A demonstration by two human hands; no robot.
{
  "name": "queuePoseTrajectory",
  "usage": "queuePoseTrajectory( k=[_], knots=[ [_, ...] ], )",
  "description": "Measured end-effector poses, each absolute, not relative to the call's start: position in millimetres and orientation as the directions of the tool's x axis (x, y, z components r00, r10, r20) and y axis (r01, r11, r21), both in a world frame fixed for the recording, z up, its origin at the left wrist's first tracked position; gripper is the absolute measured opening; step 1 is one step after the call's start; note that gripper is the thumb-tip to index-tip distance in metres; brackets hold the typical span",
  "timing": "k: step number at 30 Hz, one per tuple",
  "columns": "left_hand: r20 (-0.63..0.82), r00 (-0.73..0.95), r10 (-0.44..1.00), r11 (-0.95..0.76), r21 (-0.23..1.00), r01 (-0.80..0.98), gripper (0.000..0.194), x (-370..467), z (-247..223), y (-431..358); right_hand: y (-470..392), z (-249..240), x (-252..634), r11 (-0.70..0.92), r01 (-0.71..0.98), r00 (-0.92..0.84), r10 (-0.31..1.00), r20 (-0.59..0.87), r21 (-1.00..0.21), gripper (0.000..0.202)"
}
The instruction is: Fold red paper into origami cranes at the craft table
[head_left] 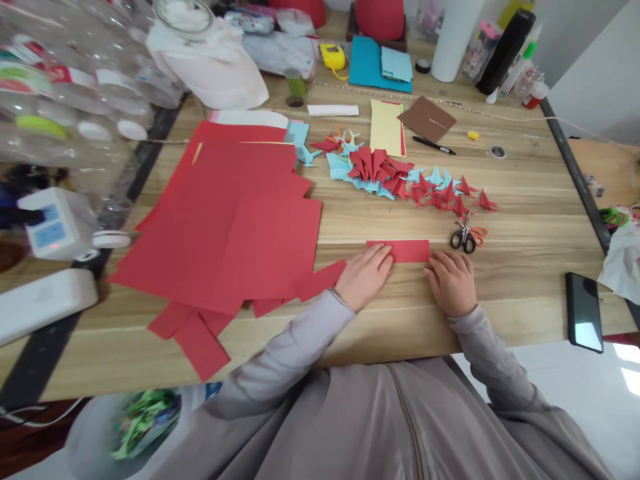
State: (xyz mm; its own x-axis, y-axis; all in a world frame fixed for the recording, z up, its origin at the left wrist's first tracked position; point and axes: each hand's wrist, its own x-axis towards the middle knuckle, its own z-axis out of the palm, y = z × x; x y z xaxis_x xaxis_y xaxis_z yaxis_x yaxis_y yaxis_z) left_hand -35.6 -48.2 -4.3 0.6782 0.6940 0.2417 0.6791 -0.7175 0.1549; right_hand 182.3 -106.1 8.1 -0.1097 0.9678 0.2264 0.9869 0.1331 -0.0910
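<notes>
The narrow rectangular red paper strip (411, 251) lies on the wood-grain surface (530, 233), left hand (364, 277) over its left end, grip closure impossible to tell, right hand (454, 280) at its right corner, grip slightly apart; black-handled metal scissors (465, 239) sit right of the strip

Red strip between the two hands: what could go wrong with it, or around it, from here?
The strip could skew or crease unevenly if the left hand and right hand, at opposite ends, press unequally. The left sleeve lies close to a loose red piece and might drag it. The black-handled scissors, just beyond the right hand's fingers, could get knocked if that hand moves outward.
</notes>
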Motion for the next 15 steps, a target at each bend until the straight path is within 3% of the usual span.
queuePoseTrajectory(
  k=[7, 10, 15],
  knots=[
    [0.26, 0.786, 0.561, -0.825, 0.101, 0.556, 0.029, -32.2, -10.7, -26.2, -72.8, 8.8, 168.1, 0.354, 0.927, -0.328, 0.926, 0.189, -0.124, 0.026],
    [0.334, 0.771, 0.542, -0.833, 0.092, 0.546, 0.03, -37.3, -9.2, -21.2, -55.2, 8.1, 167.2, 0.425, 0.899, -0.401, 0.896, 0.193, -0.105, 0.024],
    [0.495, 0.676, 0.546, -0.807, 0.093, 0.584, 0.028, -43.1, -1.9, -17.8, -41.3, 5.6, 165.9, 0.458, 0.886, -0.399, 0.838, 0.373, -0.08, 0.029]
  ],
)
